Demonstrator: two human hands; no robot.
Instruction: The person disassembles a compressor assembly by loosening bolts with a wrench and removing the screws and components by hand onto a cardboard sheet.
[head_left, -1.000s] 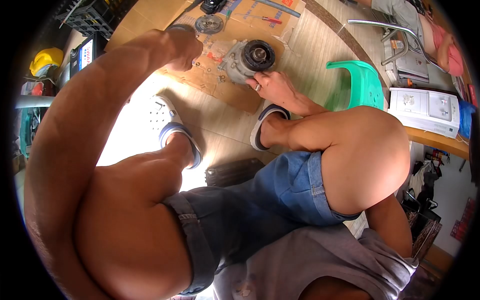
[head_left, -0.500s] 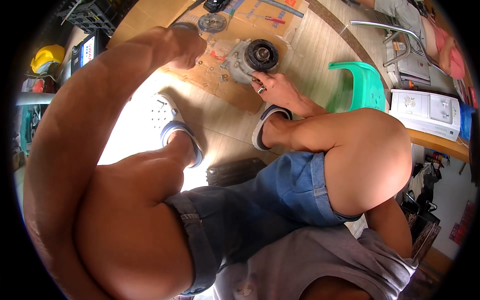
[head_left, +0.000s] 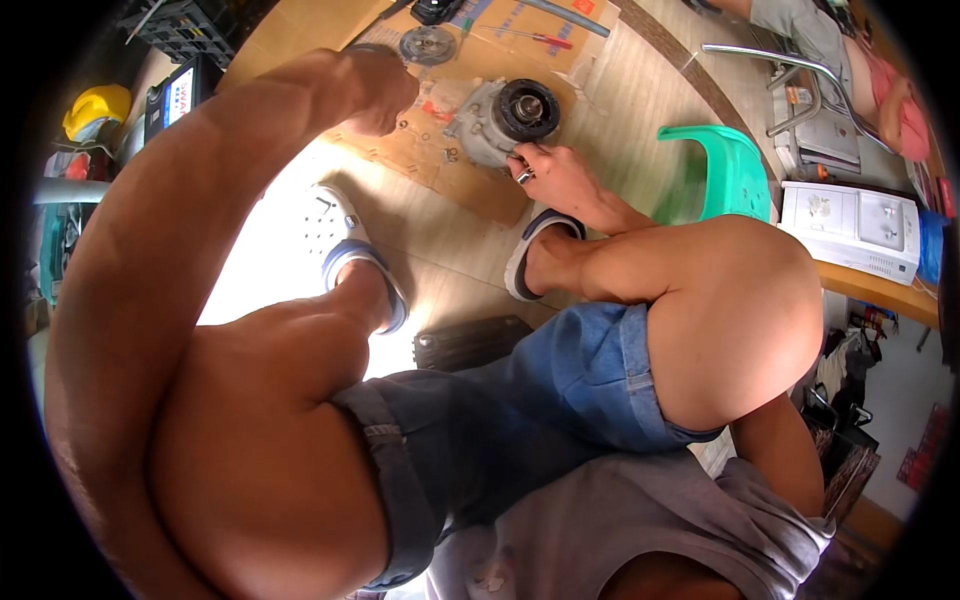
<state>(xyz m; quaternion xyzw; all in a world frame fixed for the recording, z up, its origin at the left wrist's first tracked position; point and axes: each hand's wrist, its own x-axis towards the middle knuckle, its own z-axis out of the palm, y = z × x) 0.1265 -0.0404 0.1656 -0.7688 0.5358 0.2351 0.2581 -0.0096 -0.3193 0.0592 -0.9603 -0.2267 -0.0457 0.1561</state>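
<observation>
A grey metal housing (head_left: 482, 128) with a black pulley-like ring (head_left: 527, 110) around its shaft lies on flattened cardboard (head_left: 395, 165). The fingers of my right hand (head_left: 560, 178), with a ring on one, are pinched at the housing's lower edge. Left of it, above the cardboard, my left hand (head_left: 382, 92) is closed, fingers curled; whatever it may hold is hidden. A round metal disc (head_left: 428, 45) lies just beyond that hand. Small nuts or washers (head_left: 450, 155) are scattered between my hands.
Beyond the housing lie a red-handled screwdriver (head_left: 552, 41) and a grey bar (head_left: 565, 15). A green plastic stool (head_left: 735, 165) stands to the right, near a white appliance (head_left: 850, 225). Another person (head_left: 890, 100) sits at upper right. A black crate (head_left: 180, 30) is at upper left.
My left hand has shifted slightly to the right. My right fingers have drawn in a little at the housing's edge, and the housing looks slightly turned.
</observation>
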